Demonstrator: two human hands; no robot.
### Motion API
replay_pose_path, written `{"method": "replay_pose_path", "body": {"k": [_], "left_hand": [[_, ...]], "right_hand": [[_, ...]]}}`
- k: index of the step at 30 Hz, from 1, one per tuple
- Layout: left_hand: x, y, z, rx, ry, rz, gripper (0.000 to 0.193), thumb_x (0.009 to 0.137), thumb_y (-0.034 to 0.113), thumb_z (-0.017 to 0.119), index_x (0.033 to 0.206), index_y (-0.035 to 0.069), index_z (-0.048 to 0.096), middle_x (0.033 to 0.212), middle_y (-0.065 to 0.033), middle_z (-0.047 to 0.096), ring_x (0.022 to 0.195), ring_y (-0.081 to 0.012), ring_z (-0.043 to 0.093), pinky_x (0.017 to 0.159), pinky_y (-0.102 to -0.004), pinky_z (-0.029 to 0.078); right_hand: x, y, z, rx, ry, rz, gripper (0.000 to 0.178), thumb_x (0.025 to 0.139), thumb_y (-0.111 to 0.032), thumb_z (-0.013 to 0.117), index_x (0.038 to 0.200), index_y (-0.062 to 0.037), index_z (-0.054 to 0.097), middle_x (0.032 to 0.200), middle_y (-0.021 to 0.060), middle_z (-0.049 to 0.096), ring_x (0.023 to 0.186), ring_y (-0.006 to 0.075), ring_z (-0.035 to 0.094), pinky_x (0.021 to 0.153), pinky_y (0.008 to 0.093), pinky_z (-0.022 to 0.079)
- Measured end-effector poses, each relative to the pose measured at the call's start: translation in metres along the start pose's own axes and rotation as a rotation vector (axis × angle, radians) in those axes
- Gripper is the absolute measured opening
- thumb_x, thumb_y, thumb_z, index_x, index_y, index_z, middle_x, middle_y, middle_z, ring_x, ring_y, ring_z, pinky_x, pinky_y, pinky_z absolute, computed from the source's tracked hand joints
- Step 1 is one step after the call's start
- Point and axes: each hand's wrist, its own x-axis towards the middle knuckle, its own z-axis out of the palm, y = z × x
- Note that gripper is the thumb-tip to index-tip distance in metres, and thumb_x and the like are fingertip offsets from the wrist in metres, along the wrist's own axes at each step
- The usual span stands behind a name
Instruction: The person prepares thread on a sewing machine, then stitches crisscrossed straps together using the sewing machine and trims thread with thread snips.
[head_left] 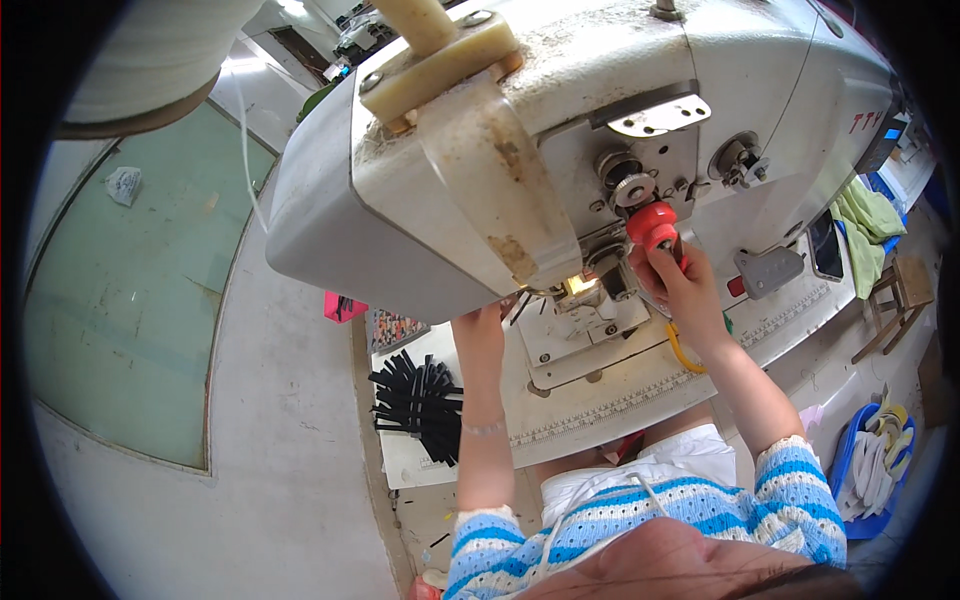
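Observation:
In front of me stands a large white sewing machine (400, 235) with a lit needle area (578, 285). My right hand (676, 282) is closed around a red, round-ended thing (652, 225), held up against the tension dials; its exact kind is unclear. My left hand (480, 322) reaches under the left end of the machine head, its fingers mostly hidden. A thin black strip (521, 308) shows beside those fingers; whether they hold it cannot be seen. Left of the left forearm, a bundle of black strips (418, 400) lies on the white table (540, 425).
A yellow-handled tool (685, 352) lies below my right hand. A phone (826, 247) rests at the machine's right. Further right are green cloth (868, 218), a wooden stool (900, 295) and a blue basin (850, 455) of pale pieces. A thread cone (150, 60) hangs upper left.

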Motion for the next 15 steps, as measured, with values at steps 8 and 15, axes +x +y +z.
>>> {"method": "replay_pose_path", "body": {"k": [8,15], "left_hand": [[0.083,-0.082,-0.034,-0.156,-0.549,-0.001,0.034,0.086,0.020,0.057,0.117,0.007,0.054,0.119,-0.0088,0.054,0.114,-0.0223,0.048,0.094,-0.0356,0.042],[0.017,0.019,-0.010,0.291,-0.496,-0.122,0.033,0.080,0.005,0.063,0.111,-0.003,0.056,0.105,-0.0069,0.061,0.094,-0.0140,0.055,0.085,-0.0284,0.044]], "right_hand": [[-0.014,0.025,0.005,-0.141,-0.045,-0.125,0.035,0.095,-0.031,0.046,0.086,0.0001,0.061,0.057,-0.0045,0.037,0.054,0.0040,0.031,0.048,0.0218,0.025],[-0.010,0.023,0.006,-0.363,-0.034,-0.229,0.015,0.089,-0.015,0.055,0.091,-0.0015,0.061,0.060,-0.0011,0.042,0.053,0.0085,0.037,0.050,0.0235,0.031]]}}
